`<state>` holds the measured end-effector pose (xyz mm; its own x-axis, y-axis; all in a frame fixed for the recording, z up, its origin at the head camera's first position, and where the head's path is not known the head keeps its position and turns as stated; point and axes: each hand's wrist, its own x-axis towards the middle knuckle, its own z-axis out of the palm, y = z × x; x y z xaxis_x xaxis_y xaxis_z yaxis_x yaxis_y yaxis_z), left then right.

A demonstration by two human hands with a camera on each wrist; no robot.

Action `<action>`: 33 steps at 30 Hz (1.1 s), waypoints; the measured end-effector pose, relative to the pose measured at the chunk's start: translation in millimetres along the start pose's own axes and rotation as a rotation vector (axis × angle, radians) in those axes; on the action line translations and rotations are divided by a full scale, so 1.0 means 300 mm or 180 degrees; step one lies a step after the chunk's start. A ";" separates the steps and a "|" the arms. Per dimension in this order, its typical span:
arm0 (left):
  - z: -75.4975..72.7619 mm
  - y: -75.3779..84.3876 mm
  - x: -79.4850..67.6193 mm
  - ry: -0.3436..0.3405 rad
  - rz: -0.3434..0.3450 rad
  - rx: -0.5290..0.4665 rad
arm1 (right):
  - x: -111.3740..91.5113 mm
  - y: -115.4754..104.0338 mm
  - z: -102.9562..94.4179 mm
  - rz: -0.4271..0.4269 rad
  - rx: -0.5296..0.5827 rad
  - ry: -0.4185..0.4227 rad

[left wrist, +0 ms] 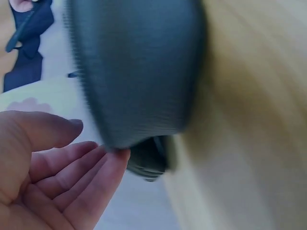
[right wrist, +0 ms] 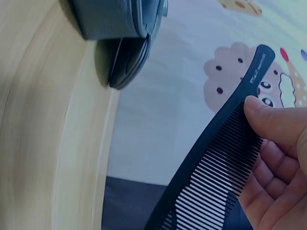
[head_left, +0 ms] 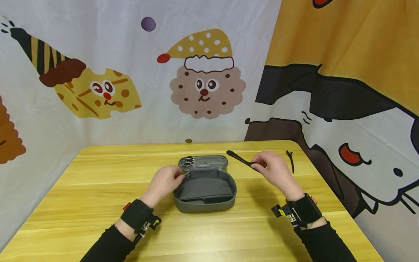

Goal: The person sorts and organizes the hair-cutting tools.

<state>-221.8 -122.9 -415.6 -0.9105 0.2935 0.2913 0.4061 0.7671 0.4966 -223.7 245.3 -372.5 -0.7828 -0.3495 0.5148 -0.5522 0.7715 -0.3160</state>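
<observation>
Our right hand [head_left: 271,165] pinched one comb [right wrist: 206,139] at two o'clock from one case [head_left: 206,207], whose nine-o'clock side our left hand [head_left: 165,180] touched, fingers extended. We judged a slack pinch could let the comb swivel into the one lid [head_left: 211,160]. We counted one black clip-like item [head_left: 290,161], toward three; scissors [head_left: 187,161] too small to count.
</observation>
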 end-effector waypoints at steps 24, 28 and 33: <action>-0.085 0.232 0.048 -0.0430 0.0450 -0.0869 | 0.040 -0.141 0.134 -0.1659 -0.0154 0.0494; -0.066 0.262 0.060 -0.0558 0.0471 -0.0750 | 0.040 -0.152 0.162 -0.1767 -0.0242 0.0435; -0.036 0.280 0.067 -0.0652 0.0510 -0.0523 | 0.041 -0.169 0.195 -0.1910 -0.0369 0.0358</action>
<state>-205.3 -58.7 -359.2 -0.8238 0.5250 0.2138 0.5377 0.6041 0.5881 -222.2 170.8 -396.9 -0.3070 -0.6870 0.6586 -0.8470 0.5128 0.1400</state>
